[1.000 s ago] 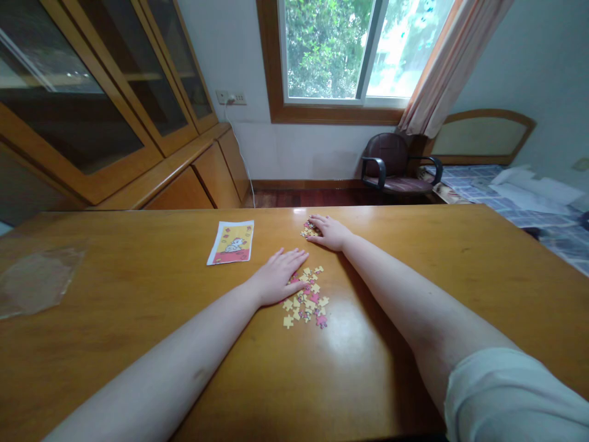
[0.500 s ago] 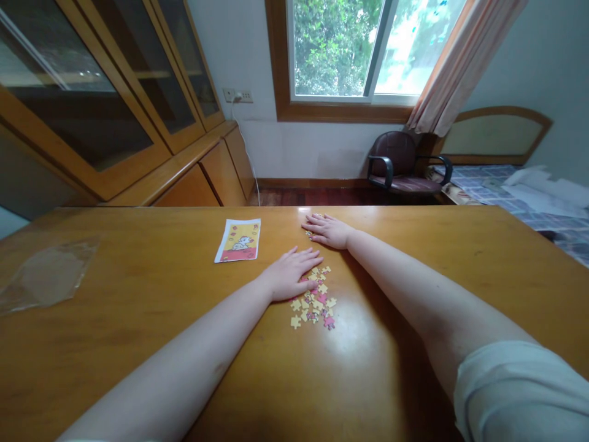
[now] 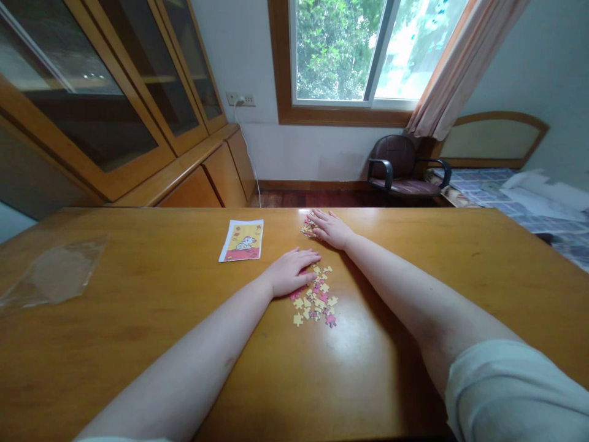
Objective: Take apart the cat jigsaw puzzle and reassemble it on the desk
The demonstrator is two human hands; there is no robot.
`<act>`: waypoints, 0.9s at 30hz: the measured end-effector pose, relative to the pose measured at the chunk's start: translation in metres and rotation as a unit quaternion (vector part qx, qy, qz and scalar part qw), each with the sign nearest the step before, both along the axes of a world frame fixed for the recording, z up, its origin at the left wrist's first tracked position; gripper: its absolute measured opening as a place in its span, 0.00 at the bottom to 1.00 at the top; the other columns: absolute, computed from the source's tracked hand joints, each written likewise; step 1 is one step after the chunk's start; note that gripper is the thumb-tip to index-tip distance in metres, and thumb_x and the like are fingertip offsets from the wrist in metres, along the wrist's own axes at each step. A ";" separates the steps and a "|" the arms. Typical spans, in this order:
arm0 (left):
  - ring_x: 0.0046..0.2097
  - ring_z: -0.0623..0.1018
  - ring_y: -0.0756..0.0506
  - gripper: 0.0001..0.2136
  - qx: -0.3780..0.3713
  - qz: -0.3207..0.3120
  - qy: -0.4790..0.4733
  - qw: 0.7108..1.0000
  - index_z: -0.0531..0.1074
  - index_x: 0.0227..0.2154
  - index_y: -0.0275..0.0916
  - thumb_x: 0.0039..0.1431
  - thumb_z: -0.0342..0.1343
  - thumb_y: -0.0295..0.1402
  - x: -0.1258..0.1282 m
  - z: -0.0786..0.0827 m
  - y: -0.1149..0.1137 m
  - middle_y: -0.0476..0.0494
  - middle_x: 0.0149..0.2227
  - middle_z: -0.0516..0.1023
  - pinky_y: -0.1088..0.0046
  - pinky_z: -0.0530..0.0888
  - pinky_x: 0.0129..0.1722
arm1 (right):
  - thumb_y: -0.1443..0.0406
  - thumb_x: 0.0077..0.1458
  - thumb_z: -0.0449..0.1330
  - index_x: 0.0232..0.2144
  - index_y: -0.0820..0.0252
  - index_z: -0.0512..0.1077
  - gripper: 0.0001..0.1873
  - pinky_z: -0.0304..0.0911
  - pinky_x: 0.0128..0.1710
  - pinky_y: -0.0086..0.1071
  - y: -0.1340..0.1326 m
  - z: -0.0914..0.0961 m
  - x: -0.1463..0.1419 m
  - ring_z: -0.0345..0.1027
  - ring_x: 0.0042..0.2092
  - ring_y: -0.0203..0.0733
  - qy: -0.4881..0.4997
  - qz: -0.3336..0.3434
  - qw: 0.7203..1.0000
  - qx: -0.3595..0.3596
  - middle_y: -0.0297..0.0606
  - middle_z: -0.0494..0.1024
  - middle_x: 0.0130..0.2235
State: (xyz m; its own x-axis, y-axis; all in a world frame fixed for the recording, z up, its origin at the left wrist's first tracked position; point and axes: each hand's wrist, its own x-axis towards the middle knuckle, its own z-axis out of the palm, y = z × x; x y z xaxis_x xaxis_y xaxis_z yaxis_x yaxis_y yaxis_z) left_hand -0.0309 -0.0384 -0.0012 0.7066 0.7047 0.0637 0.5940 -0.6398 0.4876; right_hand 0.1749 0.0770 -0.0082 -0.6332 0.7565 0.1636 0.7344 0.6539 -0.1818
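A pile of yellow and pink puzzle pieces (image 3: 316, 299) lies in the middle of the wooden table (image 3: 138, 319). My left hand (image 3: 291, 271) lies flat and open on the pile's left edge, fingers stretched out over a few pieces. My right hand (image 3: 330, 227) rests palm down farther back, fingers spread on a smaller cluster of pieces (image 3: 307, 230) near the table's far edge. A small picture card (image 3: 242, 240), yellow and red with a white animal on it, lies to the left of both hands.
A clear plastic bag (image 3: 53, 274) lies at the table's left side. Behind the table stand wooden glass-door cabinets (image 3: 115, 104), a dark armchair (image 3: 400, 166) under the window, and a bed (image 3: 506, 190) at the right.
My right hand slid slightly back and to the right, uncovering more of the small cluster. My left hand stays on the pile. The camera view shifted a little.
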 end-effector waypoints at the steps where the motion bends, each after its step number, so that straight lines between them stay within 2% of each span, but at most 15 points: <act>1: 0.64 0.64 0.40 0.23 -0.005 0.009 -0.019 1.000 0.65 0.60 0.42 0.64 0.48 0.43 -0.001 0.000 0.000 0.41 0.62 0.67 0.54 0.53 0.66 | 0.56 0.66 0.47 0.66 0.63 0.53 0.31 0.41 0.67 0.51 -0.005 0.000 0.005 0.44 0.69 0.51 0.009 -0.009 1.000 0.015 0.50 0.51 0.68; 3: 0.60 0.69 0.40 0.22 -0.016 0.050 -0.062 0.997 0.68 0.57 0.40 0.64 0.46 0.42 -0.003 0.000 -0.003 0.40 0.58 0.72 0.56 0.60 0.64 | 0.55 0.64 0.50 0.65 0.65 0.55 0.32 0.41 0.67 0.50 -0.021 -0.001 0.016 0.49 0.67 0.52 0.022 -0.013 0.999 0.044 0.51 0.56 0.67; 5: 0.56 0.73 0.41 0.21 -0.027 0.117 -0.105 0.987 0.69 0.55 0.38 0.65 0.43 0.41 -0.008 0.000 -0.010 0.39 0.55 0.75 0.59 0.66 0.59 | 0.55 0.63 0.52 0.64 0.65 0.58 0.31 0.42 0.67 0.48 -0.044 0.000 0.030 0.52 0.66 0.51 0.030 0.016 0.998 0.056 0.51 0.59 0.65; 7: 0.57 0.72 0.41 0.24 -0.032 0.178 -0.128 0.975 0.66 0.58 0.36 0.66 0.41 0.43 -0.016 0.000 -0.021 0.37 0.57 0.72 0.60 0.67 0.59 | 0.53 0.63 0.52 0.64 0.62 0.57 0.32 0.46 0.66 0.49 -0.075 0.002 0.048 0.52 0.66 0.51 0.042 0.041 0.998 0.037 0.50 0.60 0.65; 9: 0.63 0.65 0.38 0.30 -0.029 0.162 -0.090 0.982 0.59 0.63 0.37 0.62 0.47 0.49 -0.025 0.000 -0.035 0.35 0.63 0.65 0.57 0.62 0.63 | 0.48 0.60 0.53 0.67 0.62 0.51 0.40 0.51 0.64 0.49 -0.108 0.004 0.068 0.50 0.67 0.52 0.049 0.050 0.998 -0.006 0.51 0.55 0.67; 11: 0.68 0.55 0.35 0.39 -0.027 0.112 -0.022 0.993 0.50 0.67 0.38 0.58 0.50 0.55 -0.033 0.001 -0.050 0.35 0.69 0.52 0.54 0.55 0.66 | 0.44 0.56 0.56 0.68 0.62 0.46 0.48 0.52 0.64 0.48 -0.141 0.006 0.086 0.48 0.67 0.53 0.043 0.063 0.995 -0.057 0.53 0.49 0.69; 14: 0.70 0.46 0.32 0.49 -0.016 0.091 0.066 0.994 0.39 0.69 0.39 0.52 0.52 0.60 -0.037 0.001 -0.063 0.33 0.71 0.39 0.51 0.51 0.66 | 0.40 0.51 0.58 0.69 0.65 0.41 0.57 0.48 0.65 0.50 -0.180 0.008 0.096 0.40 0.69 0.57 0.017 0.064 0.993 -0.100 0.56 0.42 0.69; 16: 0.70 0.42 0.32 0.54 0.002 0.067 0.106 0.992 0.36 0.69 0.38 0.48 0.53 0.63 -0.030 0.001 -0.063 0.31 0.70 0.36 0.50 0.45 0.67 | 0.37 0.48 0.57 0.69 0.68 0.39 0.62 0.41 0.67 0.53 -0.194 0.008 0.087 0.37 0.69 0.59 0.002 0.066 0.992 -0.110 0.59 0.40 0.69; 19: 0.70 0.41 0.33 0.56 0.023 0.032 0.128 0.991 0.37 0.69 0.35 0.46 0.53 0.64 -0.009 0.002 -0.052 0.28 0.70 0.37 0.49 0.43 0.67 | 0.34 0.46 0.55 0.69 0.71 0.39 0.64 0.35 0.68 0.53 -0.194 0.008 0.060 0.32 0.70 0.57 -0.008 0.080 0.991 -0.102 0.59 0.39 0.69; 21: 0.70 0.45 0.34 0.54 0.022 0.028 0.139 0.990 0.41 0.68 0.33 0.47 0.53 0.63 0.008 0.004 -0.040 0.28 0.70 0.42 0.50 0.43 0.67 | 0.34 0.47 0.54 0.68 0.72 0.40 0.63 0.34 0.67 0.54 -0.183 0.007 0.040 0.32 0.70 0.57 -0.014 0.072 0.993 -0.091 0.59 0.41 0.69; 24: 0.70 0.47 0.36 0.47 0.023 0.066 0.147 0.987 0.45 0.67 0.30 0.55 0.50 0.59 0.028 0.003 -0.025 0.30 0.69 0.46 0.53 0.44 0.67 | 0.37 0.52 0.53 0.68 0.70 0.42 0.56 0.36 0.67 0.54 -0.159 0.006 0.023 0.36 0.70 0.56 -0.024 0.063 0.994 -0.091 0.57 0.44 0.69; 27: 0.70 0.47 0.37 0.39 0.027 0.096 0.120 0.988 0.46 0.67 0.31 0.61 0.46 0.53 0.032 0.001 -0.020 0.31 0.69 0.47 0.53 0.46 0.67 | 0.38 0.53 0.52 0.68 0.68 0.43 0.55 0.35 0.67 0.53 -0.144 0.007 0.024 0.37 0.70 0.55 -0.018 0.059 0.994 -0.092 0.56 0.45 0.69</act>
State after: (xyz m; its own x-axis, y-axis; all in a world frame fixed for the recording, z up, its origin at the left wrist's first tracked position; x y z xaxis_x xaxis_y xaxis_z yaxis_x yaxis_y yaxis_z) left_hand 0.0007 -0.0589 0.0000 0.5594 0.8276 -0.0469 0.8012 -0.5254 0.2864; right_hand 0.1988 -0.0674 -0.0015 -0.7221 0.6918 0.0040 0.6631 0.6938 -0.2810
